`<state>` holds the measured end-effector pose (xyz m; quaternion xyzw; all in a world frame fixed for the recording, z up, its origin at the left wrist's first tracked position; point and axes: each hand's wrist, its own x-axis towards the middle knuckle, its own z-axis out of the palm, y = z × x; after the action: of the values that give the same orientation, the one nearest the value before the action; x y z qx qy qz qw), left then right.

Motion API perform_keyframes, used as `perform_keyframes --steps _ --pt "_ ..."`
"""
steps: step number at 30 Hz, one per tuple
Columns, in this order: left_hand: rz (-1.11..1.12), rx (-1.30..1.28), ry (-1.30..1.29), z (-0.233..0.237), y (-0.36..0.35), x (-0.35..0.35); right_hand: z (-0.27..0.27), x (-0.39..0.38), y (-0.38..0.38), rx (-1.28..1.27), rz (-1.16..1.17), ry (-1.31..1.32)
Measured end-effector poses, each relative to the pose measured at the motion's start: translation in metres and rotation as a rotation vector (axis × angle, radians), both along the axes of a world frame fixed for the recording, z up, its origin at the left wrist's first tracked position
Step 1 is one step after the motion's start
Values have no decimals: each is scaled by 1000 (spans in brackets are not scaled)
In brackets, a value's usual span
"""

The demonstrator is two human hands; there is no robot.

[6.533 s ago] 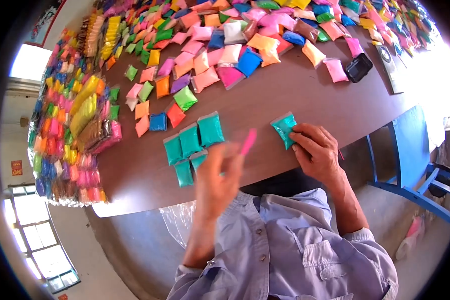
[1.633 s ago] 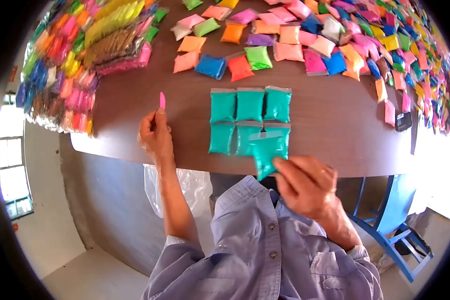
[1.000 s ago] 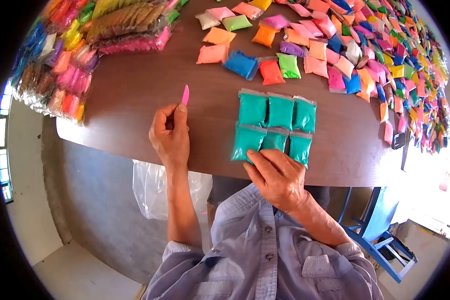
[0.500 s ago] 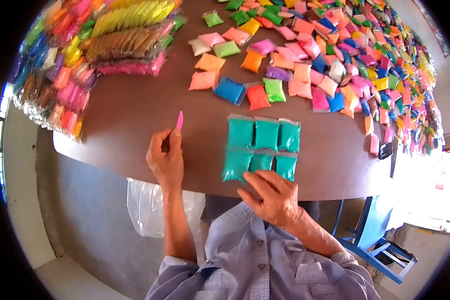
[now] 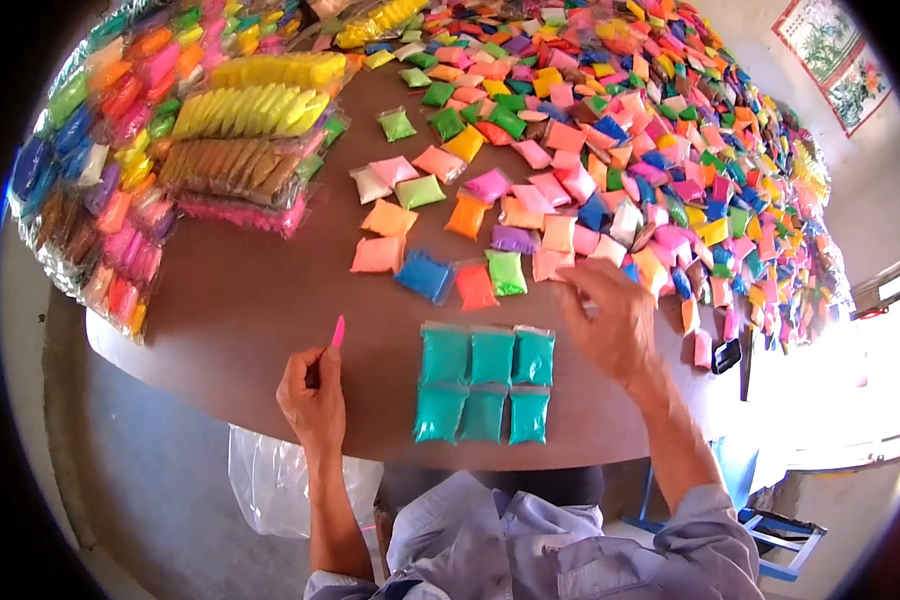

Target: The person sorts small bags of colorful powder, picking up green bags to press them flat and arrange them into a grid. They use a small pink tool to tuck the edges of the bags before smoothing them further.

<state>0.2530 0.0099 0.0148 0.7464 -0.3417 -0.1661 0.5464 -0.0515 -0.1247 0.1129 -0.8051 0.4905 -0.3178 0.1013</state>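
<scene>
My left hand (image 5: 311,400) is closed, with a small pink pointed plastic tool (image 5: 338,330) pinched between thumb and finger, its tip standing up. To the right, teal-filled clear packets (image 5: 444,356) lie flat on the brown table (image 5: 260,290) in two rows of three. My right hand (image 5: 615,325) is up beyond their right end, fingers curved and apart, holding nothing I can see. Its fingertips come right at the edge of a salmon-pink packet (image 5: 552,264). Beside that packet lie a bright green packet (image 5: 506,272), a red packet (image 5: 476,288) and a blue packet (image 5: 424,277).
A large heap of mixed coloured packets (image 5: 660,150) covers the far right of the table. Bundled packets in yellow and brown (image 5: 240,165) are stacked at the far left. A clear plastic bag (image 5: 270,490) hangs below the front edge, and a blue metal frame (image 5: 785,545) stands at lower right.
My right hand has left the teal packets and moved forward to the right, towards the loose packets. The left hand keeps the pink tool. The whole view has tilted up.
</scene>
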Motion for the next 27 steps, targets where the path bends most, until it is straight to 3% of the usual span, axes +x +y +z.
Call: perform_keyframes --steps 6,15,17,21,27 --pt "1 52 -76 -8 0 5 -3 -11 -149 -223 34 214" --pt "46 118 -134 -1 -11 2 -11 40 -348 -127 -19 347" --pt "56 157 -122 2 -11 3 -16 59 -378 -16 -117 494" --pt "113 224 -129 0 -15 1 -40 76 -433 -61 -163 749" --pt "109 240 -181 -4 -12 -1 -54 76 -455 -4 -251 679"
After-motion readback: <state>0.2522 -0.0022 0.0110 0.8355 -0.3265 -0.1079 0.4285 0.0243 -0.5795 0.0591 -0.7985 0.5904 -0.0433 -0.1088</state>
